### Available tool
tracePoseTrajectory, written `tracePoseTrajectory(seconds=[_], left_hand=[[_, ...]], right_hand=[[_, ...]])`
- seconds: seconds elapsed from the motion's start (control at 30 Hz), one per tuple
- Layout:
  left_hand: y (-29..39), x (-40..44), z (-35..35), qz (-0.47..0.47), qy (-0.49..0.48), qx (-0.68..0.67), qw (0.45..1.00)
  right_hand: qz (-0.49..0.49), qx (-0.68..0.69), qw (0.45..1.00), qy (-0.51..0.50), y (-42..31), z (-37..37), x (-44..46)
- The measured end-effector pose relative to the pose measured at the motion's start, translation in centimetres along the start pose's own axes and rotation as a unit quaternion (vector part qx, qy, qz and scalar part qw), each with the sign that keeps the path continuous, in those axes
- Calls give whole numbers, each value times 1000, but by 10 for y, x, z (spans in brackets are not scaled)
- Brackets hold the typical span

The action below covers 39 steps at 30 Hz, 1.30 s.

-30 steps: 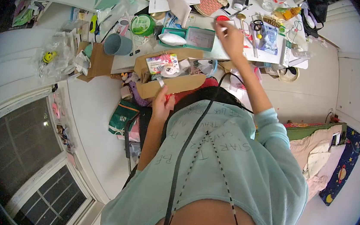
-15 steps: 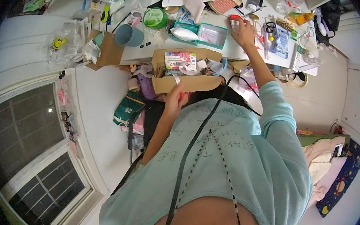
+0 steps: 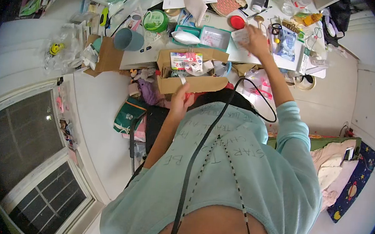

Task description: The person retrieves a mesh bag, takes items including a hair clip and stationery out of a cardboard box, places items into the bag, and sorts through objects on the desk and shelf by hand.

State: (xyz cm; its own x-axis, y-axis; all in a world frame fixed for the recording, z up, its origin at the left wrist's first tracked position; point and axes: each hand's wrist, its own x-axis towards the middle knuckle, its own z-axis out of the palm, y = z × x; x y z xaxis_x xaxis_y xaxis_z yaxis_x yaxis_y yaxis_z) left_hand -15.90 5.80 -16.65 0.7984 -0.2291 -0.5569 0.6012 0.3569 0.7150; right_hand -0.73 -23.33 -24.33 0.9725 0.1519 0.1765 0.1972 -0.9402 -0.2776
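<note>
My right hand (image 3: 256,42) is over the desk, its fingers closed on a flat, whitish printed packet (image 3: 239,39). Just beyond it lies a round red lid-like thing (image 3: 237,22). To the left of the packet is a teal open box (image 3: 216,37) with a white pouch (image 3: 185,37) on its other half. My left hand (image 3: 180,99) is closed at the front of an open cardboard box (image 3: 195,86). Something small and red (image 3: 189,99) shows by its fingers, its kind unclear. A colourful printed pack (image 3: 186,61) and other small items lie inside the cardboard box.
A grey-blue cup (image 3: 129,40) and a green round tub (image 3: 155,21) stand on the desk to the left. Black scissors (image 3: 276,29), a spoon (image 3: 259,20) and a blue packet (image 3: 287,44) lie right of my right hand. A black cable crosses my front.
My right hand has come away from the red round thing and towards me, and the whitish packet is now in its fingers. My left hand stays by the cardboard box.
</note>
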Motion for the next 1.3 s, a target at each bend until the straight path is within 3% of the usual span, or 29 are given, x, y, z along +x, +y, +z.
tracePoseTrajectory(seconds=[0.13,0.23,0.33,0.43,0.5,0.53,0.57,0.63,0.7,0.77,0.83,0.9,1.0,1.1,1.17,1.23,1.3], left_hand=[[4,-3,5,19,-12,22,1000],[7,-5,10,18,15,23,999],[7,-4,5,16,5,25,1000],[5,-3,4,23,25,8,999],[5,-3,4,20,40,-7,999],[6,-2,3,15,38,-12,999],[6,-1,3,10,36,-18,999],[10,0,8,20,57,6,998],[8,3,8,18,54,18,998],[5,9,-1,8,26,19,999],[9,8,1,-14,55,18,998],[16,6,7,-23,62,-12,998],[22,-1,7,-16,66,-61,996],[16,-3,-1,-6,92,-20,996],[19,-5,3,-4,105,-12,994],[22,-4,4,1,48,-1,999],[18,0,3,26,38,26,999]], right_hand=[[36,-87,993,-76,-23,20,-12],[87,-63,990,-91,-24,36,-7],[61,-25,993,-101,-15,39,-1],[97,-71,992,-31,-4,29,6],[60,-111,984,122,1,15,3],[89,-104,983,119,-5,-1,4],[68,-53,977,195,-11,-15,6],[146,238,946,162,-50,-66,7],[68,342,932,102,-93,-116,0],[-98,384,914,90,-121,-114,-8],[-182,317,930,-34,-146,-98,-16],[-265,254,930,-8,-159,-48,-29],[-200,214,944,-152,-172,-53,-15],[-170,261,939,-143,-167,-85,3],[-199,186,947,-170,-167,-101,8],[-230,107,952,-171,-168,-97,7],[-227,107,957,-143,-168,-89,1]])
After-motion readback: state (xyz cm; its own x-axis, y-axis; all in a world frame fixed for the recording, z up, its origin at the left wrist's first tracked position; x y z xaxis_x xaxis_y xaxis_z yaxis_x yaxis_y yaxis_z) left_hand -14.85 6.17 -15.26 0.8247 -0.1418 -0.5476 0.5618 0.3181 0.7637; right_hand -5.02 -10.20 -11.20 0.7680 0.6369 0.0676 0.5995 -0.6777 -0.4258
